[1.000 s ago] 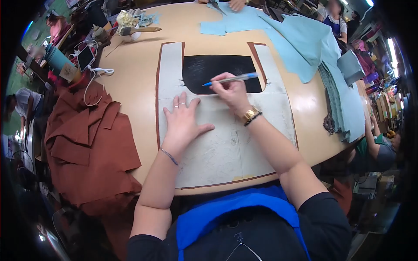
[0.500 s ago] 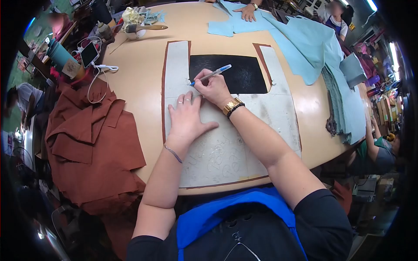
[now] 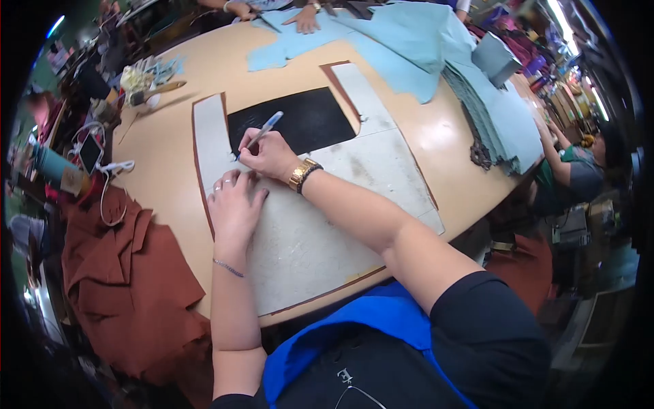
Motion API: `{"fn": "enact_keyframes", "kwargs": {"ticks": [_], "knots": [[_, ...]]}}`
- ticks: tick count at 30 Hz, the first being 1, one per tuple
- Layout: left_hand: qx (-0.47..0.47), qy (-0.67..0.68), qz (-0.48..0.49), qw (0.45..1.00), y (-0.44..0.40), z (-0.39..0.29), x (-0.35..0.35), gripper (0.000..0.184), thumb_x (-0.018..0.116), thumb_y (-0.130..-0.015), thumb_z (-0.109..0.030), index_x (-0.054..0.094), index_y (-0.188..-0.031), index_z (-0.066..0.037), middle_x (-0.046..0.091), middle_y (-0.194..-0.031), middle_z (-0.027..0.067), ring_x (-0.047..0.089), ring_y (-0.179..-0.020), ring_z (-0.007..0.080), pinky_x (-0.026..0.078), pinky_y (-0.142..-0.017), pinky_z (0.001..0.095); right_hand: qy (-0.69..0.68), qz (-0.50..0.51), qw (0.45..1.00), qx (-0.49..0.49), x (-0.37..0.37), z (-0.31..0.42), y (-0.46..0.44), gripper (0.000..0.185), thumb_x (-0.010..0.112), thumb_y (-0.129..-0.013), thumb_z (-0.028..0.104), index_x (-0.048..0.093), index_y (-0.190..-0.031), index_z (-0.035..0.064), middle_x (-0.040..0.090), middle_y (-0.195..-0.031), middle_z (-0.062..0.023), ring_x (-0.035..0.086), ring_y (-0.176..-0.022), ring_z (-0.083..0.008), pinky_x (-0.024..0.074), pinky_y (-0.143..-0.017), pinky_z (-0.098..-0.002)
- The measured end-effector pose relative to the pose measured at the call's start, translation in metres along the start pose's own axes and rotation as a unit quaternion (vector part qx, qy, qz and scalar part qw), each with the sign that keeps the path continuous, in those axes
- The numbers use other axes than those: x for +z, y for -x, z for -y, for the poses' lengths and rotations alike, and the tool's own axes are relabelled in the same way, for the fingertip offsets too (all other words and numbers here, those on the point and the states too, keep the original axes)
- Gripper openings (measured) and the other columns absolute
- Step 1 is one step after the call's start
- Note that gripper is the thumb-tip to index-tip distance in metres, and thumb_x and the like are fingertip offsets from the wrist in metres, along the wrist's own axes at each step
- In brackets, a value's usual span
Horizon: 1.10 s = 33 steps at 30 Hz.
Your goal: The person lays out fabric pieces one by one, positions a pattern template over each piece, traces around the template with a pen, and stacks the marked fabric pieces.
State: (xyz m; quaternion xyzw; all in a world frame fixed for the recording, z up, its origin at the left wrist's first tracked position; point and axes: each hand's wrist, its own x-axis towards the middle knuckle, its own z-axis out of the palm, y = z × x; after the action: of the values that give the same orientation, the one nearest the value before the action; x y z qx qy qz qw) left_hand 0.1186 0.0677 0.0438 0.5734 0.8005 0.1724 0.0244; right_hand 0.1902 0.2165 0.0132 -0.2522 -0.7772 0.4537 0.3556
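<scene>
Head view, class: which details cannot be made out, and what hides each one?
In the head view:
Most of the brown layer: covered by the pale template.
Palm of the left hand: turned face down.
Whether the pen in the right hand touches the surface: tip too small.
Upper body beyond the far hand: cut off by the top edge.

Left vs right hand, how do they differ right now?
Left hand rests palm-down on the white sheet; right hand grips a pen.
Left hand shows rings and a thin bracelet at the wrist; right hand has a gold band there.
Both are ungloved.
</scene>
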Motion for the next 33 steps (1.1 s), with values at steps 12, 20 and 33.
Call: {"fn": "enact_keyframes", "kwargs": {"ticks": [12,20,33], "knots": [[-0.011,0.049,-0.012,0.999,-0.008,0.010,0.002,0.026,0.070,-0.085,-0.024,0.068,-0.110,-0.014,0.061,-0.117,0.0047,0.055,-0.113,0.0268,0.043,-0.095,0.0438,0.089,-0.243,0.964,0.052,-0.218,-0.086,0.059,0.009,0.064,-0.083,0.013,0.063,-0.083,0.0040,0.061,-0.065,-0.0003,0.055,-0.060,-0.0067,0.0467,-0.057,-0.0245],[-0.009,0.056,-0.014,0.998,-0.008,0.004,-0.001,0.025,0.070,-0.086,-0.021,0.068,-0.109,-0.011,0.061,-0.116,0.0059,0.055,-0.111,0.0284,0.044,-0.093,0.0429,0.109,-0.223,0.966,0.077,-0.218,-0.085,0.063,0.015,0.066,-0.081,0.018,0.064,-0.079,0.0037,0.061,-0.062,-0.0022,0.056,-0.057,-0.0091,0.0473,-0.056,-0.0267],[0.009,0.056,-0.033,0.998,-0.008,0.008,0.003,0.023,0.068,-0.087,-0.021,0.068,-0.108,-0.011,0.059,-0.117,0.0075,0.055,-0.111,0.0293,0.044,-0.093,0.0429,0.138,-0.217,0.964,0.066,-0.217,-0.081,0.063,0.013,0.065,-0.080,0.016,0.063,-0.078,0.0029,0.064,-0.065,-0.0045,0.059,-0.059,-0.0096,0.0485,-0.057,-0.0269]]}}
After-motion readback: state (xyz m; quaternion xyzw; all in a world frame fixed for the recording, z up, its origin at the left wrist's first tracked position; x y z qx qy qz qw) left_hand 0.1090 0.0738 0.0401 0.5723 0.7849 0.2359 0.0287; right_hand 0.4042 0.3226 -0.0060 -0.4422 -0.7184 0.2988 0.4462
